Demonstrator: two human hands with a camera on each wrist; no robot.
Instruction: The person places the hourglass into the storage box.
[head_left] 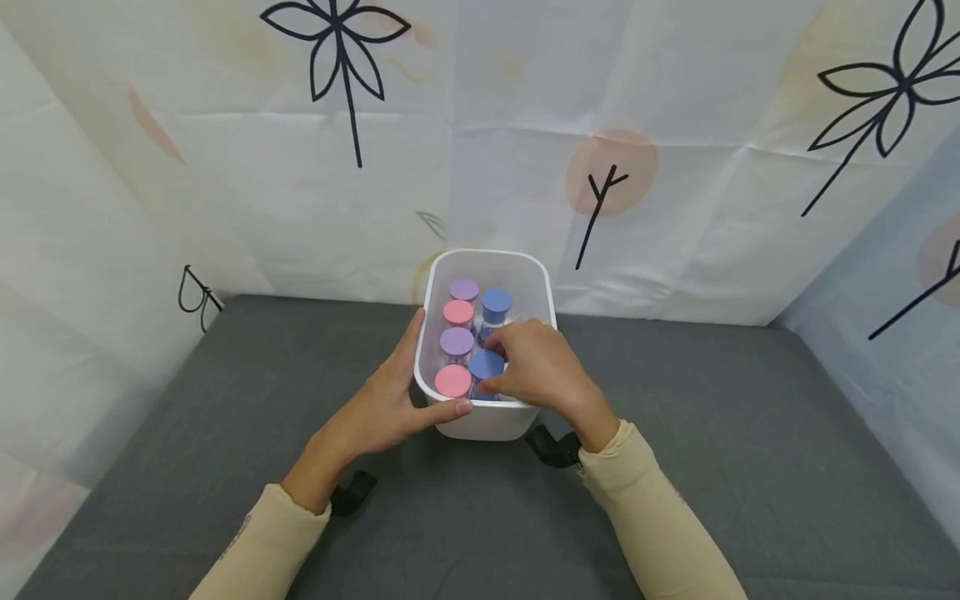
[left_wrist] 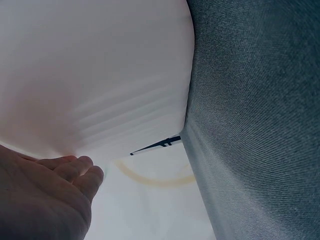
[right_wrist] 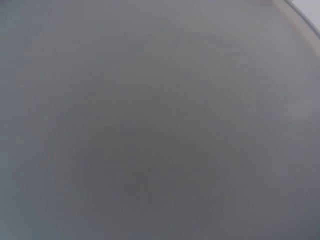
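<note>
A white plastic bin (head_left: 487, 423) stands on the grey table, with two rows of small clear bottles inside. Purple caps (head_left: 457, 342) and pink caps (head_left: 453, 381) alternate down its left row. On the right are two blue-capped bottles, the farther one (head_left: 495, 308) and the nearer one (head_left: 486, 364). My right hand (head_left: 542, 367) reaches over the right rim, thumb and fingers about the nearer blue cap. My left hand (head_left: 390, 400) holds the bin's near left corner, fingers along the side wall and thumb at the front rim. In the left wrist view its fingertips (left_wrist: 90, 180) meet the bin's wall.
The grey cloth-covered table (head_left: 712, 467) extends to both sides of the bin. Behind it hangs a white curtain (head_left: 510, 192) printed with leaves and twigs, close to the bin's far end. A blurred pale surface (right_wrist: 160, 125) fills the right wrist view.
</note>
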